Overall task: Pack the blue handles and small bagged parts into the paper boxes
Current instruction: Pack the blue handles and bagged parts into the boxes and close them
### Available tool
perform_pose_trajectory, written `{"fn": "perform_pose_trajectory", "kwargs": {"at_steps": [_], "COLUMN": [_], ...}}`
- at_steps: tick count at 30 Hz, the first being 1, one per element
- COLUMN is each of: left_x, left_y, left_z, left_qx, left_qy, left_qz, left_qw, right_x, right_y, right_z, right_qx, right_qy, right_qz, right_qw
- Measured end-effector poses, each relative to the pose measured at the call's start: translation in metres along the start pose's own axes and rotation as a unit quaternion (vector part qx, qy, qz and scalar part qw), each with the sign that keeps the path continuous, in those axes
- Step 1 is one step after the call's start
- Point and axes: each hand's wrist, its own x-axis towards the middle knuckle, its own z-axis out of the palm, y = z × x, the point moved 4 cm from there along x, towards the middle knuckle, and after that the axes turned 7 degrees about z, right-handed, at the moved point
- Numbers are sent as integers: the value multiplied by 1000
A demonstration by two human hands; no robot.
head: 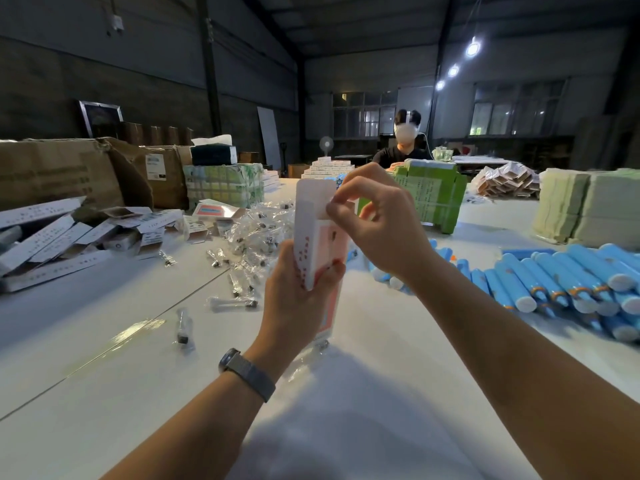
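Observation:
My left hand (298, 289) grips a tall white and pink paper box (320, 244) held upright above the white table (138, 358). The box's top flap stands open. My right hand (374, 223) pinches a side flap at the box's open top. Blue handles (561, 282) with white ends lie in a heap on the right. Small clear bagged parts (252, 233) are scattered left of the box, one bagged part (183, 329) lying alone nearer me. A clear bag edge shows under the box's bottom.
Filled and folded white boxes (52, 240) pile up at the left, in front of brown cartons (59, 171). Green bundled packs (429, 195) and pale stacks (585, 206) stand behind. A masked person (405, 140) sits across the table.

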Motion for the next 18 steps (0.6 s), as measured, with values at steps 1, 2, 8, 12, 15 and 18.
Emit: {"fn": "perform_pose_trajectory", "kwargs": {"at_steps": [1, 2, 8, 12, 15, 18], "left_x": [-1, -2, -10, -14, -17, -16], "left_y": [3, 5, 9, 13, 20, 24], "left_z": [1, 2, 13, 19, 23, 21], "left_qx": [-28, -55, -188, -241, -258, -265], "left_qy": [-8, -15, -61, -108, -130, -124], "left_qz": [-7, -13, -62, -81, -63, -25], "left_qw": [1000, 998, 978, 961, 955, 956], "right_x": [-1, -3, -7, -14, -25, -40], "right_y": [-1, -1, -3, 0, 10, 22], "right_z": [1, 3, 7, 2, -6, -12], "right_qx": [-14, -32, 14, 127, 162, 192], "right_qy": [-13, -32, -148, -216, -178, -117], "right_qz": [-10, -17, 31, 75, 95, 121], "right_qw": [1000, 999, 988, 965, 966, 967]}}
